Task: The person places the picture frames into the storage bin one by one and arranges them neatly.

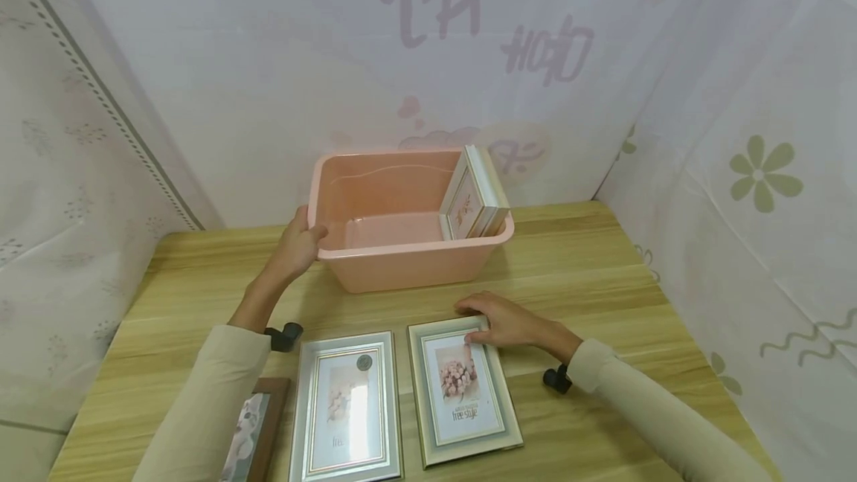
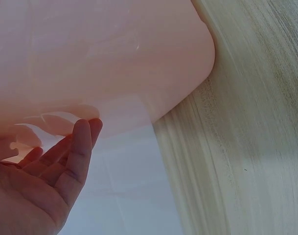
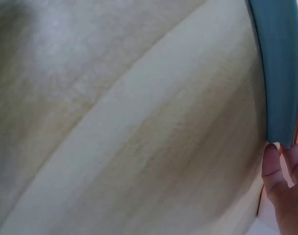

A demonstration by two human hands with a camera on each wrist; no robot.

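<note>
At the back of the table my left hand (image 1: 297, 245) grips the left rim of a pink plastic basin (image 1: 408, 272), thumb over the rim and fingers outside it. Those fingers (image 2: 79, 147) show against the basin's outer wall in the left wrist view. My right hand (image 1: 506, 320) holds the far edge of a cream picture frame (image 1: 510, 422) with a flower print, its thumb over the front. Fingertips (image 3: 272, 159) meet the end of the frame's bluish side in the right wrist view. Several picture frames (image 1: 466, 203) stand upright inside the basin's right end.
A silver picture frame (image 1: 301, 407) lies left of the cream one. Further left, a brown picture frame (image 1: 273, 422) is partly hidden under my left sleeve. Printed cloth (image 1: 268, 80) hangs behind and beside the wooden table (image 1: 576, 259).
</note>
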